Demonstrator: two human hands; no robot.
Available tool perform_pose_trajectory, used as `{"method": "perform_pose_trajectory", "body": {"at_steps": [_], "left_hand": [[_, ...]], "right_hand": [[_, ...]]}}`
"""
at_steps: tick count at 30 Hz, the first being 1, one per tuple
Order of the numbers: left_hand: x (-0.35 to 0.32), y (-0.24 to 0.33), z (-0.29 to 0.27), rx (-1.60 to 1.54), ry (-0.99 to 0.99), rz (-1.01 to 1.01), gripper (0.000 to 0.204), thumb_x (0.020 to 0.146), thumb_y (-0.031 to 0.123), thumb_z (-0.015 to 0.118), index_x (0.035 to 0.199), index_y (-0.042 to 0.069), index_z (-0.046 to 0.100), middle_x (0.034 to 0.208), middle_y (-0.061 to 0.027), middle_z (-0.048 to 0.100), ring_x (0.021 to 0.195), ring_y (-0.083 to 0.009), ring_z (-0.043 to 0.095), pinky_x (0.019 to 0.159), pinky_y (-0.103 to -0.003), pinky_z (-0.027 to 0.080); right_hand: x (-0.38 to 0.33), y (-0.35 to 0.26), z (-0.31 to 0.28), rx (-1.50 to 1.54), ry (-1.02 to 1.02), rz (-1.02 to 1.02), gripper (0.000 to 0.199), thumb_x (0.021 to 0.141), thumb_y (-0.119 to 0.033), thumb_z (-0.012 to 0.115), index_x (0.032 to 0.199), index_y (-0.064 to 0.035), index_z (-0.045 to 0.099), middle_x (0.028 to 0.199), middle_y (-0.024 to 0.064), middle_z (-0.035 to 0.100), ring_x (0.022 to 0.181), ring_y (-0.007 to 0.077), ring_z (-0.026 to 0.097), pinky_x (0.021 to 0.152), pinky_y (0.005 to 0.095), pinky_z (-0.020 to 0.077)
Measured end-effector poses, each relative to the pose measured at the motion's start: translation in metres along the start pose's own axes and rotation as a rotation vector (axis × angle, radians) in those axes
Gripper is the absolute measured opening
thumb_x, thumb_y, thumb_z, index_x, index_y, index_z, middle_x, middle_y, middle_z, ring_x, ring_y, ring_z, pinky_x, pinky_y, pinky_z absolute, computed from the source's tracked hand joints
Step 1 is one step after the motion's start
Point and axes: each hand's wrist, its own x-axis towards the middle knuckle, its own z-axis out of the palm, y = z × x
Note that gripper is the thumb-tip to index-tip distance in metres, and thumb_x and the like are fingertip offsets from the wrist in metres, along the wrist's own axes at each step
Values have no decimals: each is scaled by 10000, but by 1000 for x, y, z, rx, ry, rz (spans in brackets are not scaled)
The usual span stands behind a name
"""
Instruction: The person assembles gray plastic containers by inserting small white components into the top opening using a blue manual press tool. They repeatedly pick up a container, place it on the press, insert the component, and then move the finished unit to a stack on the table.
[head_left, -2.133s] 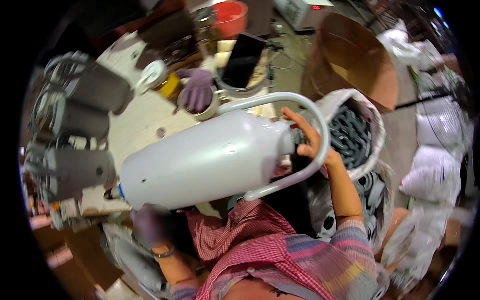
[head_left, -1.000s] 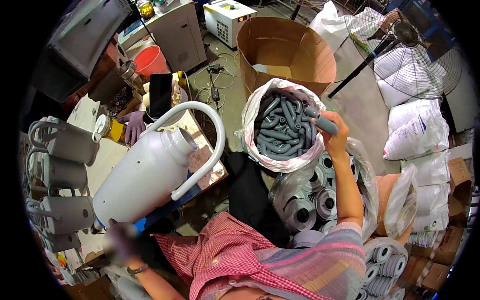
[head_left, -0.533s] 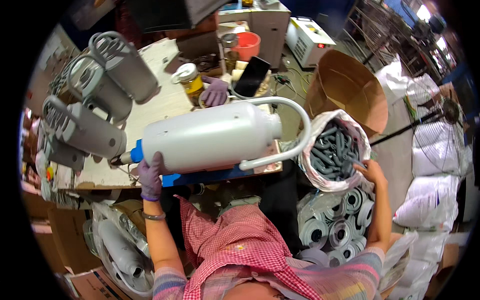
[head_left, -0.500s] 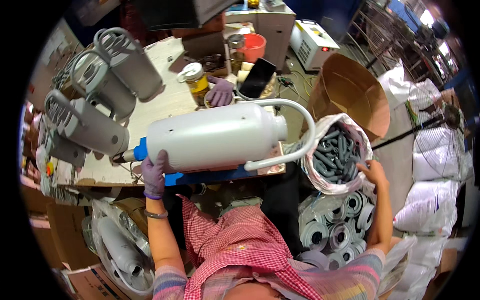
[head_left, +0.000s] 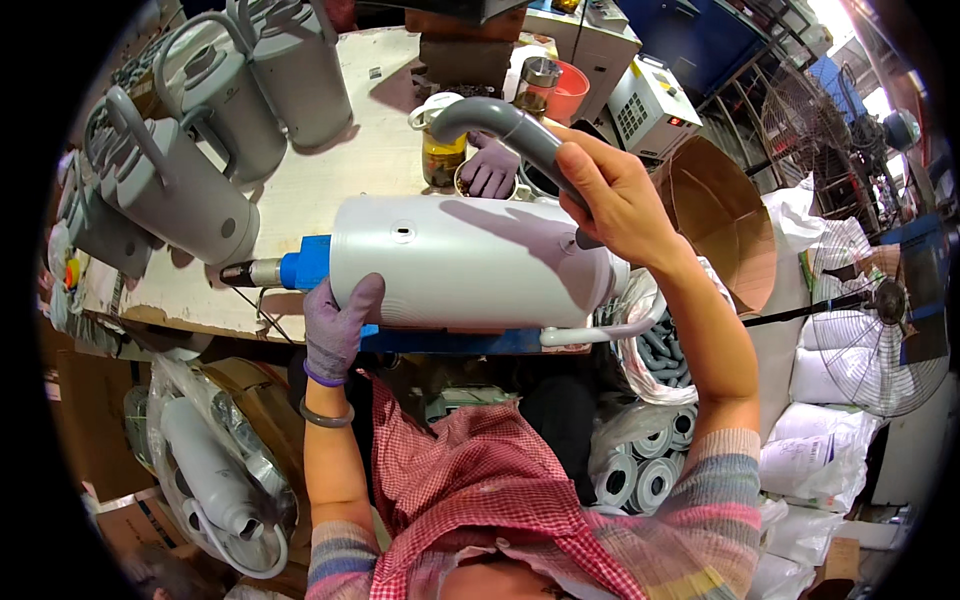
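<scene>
A pale grey flask body (head_left: 460, 265) lies on its side at the table's front edge, its base toward a blue fixture (head_left: 307, 263) and its curved carrying loop (head_left: 610, 330) at the right end. My left hand (head_left: 338, 318), in a purple glove, grips the rim near the base, thumb on the side wall. Bare, my right hand (head_left: 618, 195) is closed round a dark grey curved handle (head_left: 510, 125), held above the flask's right half. A small slotted round fitting (head_left: 403, 231) shows on the flask's upper side. The handle's lower end is partly hidden by my fingers.
Several finished-looking grey flasks (head_left: 300, 80) stand at the left. Behind are a yellow jar (head_left: 443, 160), a spare glove (head_left: 490, 168) and a red tub (head_left: 568, 92). At right, a sack of grey handles (head_left: 655, 355) stands by a cardboard box (head_left: 715, 220) and fan (head_left: 870, 310).
My right hand has risen from the handle sack and now carries a dark grey handle over the flask. The flask has turned, its loop swinging down. My left hand stays at its base.
</scene>
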Motion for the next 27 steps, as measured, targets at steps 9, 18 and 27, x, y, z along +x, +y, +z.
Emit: {"method": "perform_pose_trajectory", "body": {"at_steps": [9,18,27], "left_hand": [[4,-3,1,-11,-17,-16,428,884,370,742,1047,-22,682,927,-85,722,836,-144,647,779,-312,517],[7,-4,2,-48,-43,-53,400,876,334,754,1039,-25,684,910,-91,718,823,-146,648,766,-311,521],[3,-2,3,-72,-24,-59,356,873,292,759,1018,-25,690,840,-68,711,743,-122,629,700,-281,512]], "right_hand": [[17,-5,16,-256,-205,110,380,1015,-321,544,1294,-71,611,756,32,587,635,91,504,595,275,450],[27,-10,16,-138,-167,209,373,1034,-317,520,1279,-55,625,674,-37,498,586,37,457,519,227,379],[28,0,17,-154,-180,202,369,1016,-312,544,1250,-42,638,668,-21,510,571,44,454,514,233,374]]}}
